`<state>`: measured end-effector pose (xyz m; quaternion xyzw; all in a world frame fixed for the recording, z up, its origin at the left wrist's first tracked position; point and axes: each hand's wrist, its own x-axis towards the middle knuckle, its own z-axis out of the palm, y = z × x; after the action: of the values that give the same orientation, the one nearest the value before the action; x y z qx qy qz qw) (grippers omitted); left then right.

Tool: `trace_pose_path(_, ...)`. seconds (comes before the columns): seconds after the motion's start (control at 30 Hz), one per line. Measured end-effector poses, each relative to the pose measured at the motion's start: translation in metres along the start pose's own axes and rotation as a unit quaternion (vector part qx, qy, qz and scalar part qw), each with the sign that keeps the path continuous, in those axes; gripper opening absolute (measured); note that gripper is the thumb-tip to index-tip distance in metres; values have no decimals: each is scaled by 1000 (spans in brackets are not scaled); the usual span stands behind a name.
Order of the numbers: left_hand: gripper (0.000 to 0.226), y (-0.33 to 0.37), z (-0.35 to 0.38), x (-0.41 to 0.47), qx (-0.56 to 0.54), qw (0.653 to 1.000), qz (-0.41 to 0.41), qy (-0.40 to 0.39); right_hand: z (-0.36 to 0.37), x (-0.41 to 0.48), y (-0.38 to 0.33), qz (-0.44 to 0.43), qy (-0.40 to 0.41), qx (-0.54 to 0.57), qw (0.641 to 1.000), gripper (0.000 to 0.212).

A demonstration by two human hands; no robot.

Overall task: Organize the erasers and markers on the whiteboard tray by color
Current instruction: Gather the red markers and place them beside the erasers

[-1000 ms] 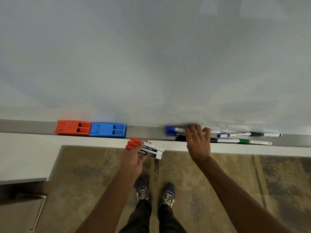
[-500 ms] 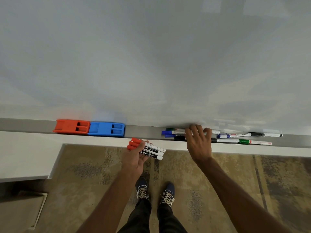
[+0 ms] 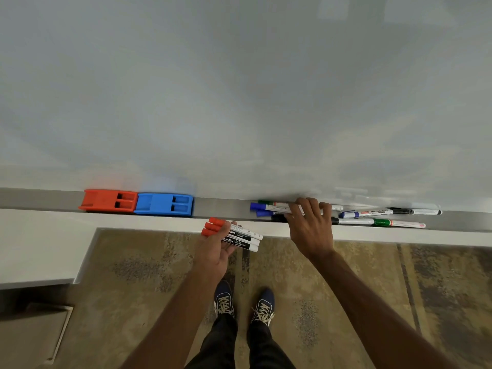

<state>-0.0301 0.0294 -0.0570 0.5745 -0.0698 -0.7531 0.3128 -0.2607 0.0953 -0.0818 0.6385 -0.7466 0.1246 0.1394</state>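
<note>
A red eraser (image 3: 109, 200) and a blue eraser (image 3: 163, 205) sit side by side at the left of the grey tray (image 3: 221, 207). My left hand (image 3: 213, 251) holds three red-capped markers (image 3: 239, 235) just in front of the tray edge. My right hand (image 3: 311, 227) lies over a bunch of markers in the tray, fingers curled onto a blue-capped marker (image 3: 266, 207). A green-capped marker (image 3: 266, 202) lies behind it and a black one (image 3: 278, 218) in front. To the right lie a blue marker (image 3: 364, 213), a black marker (image 3: 415, 211) and a green marker (image 3: 383, 222).
The whiteboard (image 3: 239, 89) fills the upper view. A white ledge (image 3: 40, 246) juts out at the lower left below the tray. My shoes (image 3: 245, 304) stand on a patterned floor. A bare stretch of tray lies between the blue eraser and the markers.
The bunch of markers under my right hand has slid a little leftward along the tray, and a green cap now shows behind it. My left hand has stayed put.
</note>
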Motion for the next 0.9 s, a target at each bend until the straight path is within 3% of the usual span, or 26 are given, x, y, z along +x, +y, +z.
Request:
trace_pose_path(0.1, 40, 2, 4, -1, -20, 1000, 3, 5, -12, 0, -18, 79, -19, 136, 987, 17)
trace_pose_path(0.17, 37, 5, 8, -2, -38, 999, 8, -3, -22, 1, -35, 160, -50, 294, 941, 13)
trace_pose_path(0.23, 31, 8, 11, -1, -56, 998, 16, -9, -31, 5, -52, 255, -118, 460, 842, 13)
trace_pose_path(0.33, 25, 13, 14, 3, -74, 997, 24, -7, -42, 12, -73, 338, -213, 647, 649, 29)
trace_pose_path(0.4, 22, 15, 13, 7, -81, 996, 25, -11, -44, 18, -84, 368, -210, 688, 589, 31)
trace_pose_path(0.57, 26, 25, 13, 15, -98, 995, 13, -22, -37, 32, -99, 414, -153, 670, 597, 22)
trace_pose_path(0.67, 18, 34, 13, 18, -77, 997, 15, -21, -31, 41, -104, 417, -141, 660, 609, 15)
trace_pose_path(0.8, 28, 48, 8, 16, 6, 999, 27, 15, -21, 50, -112, 413, -127, 621, 654, 14)
trace_pose_path(0.9, 22, 51, 3, 8, 69, 989, 64, 110, -16, 55, -120, 400, -124, 577, 701, 16)
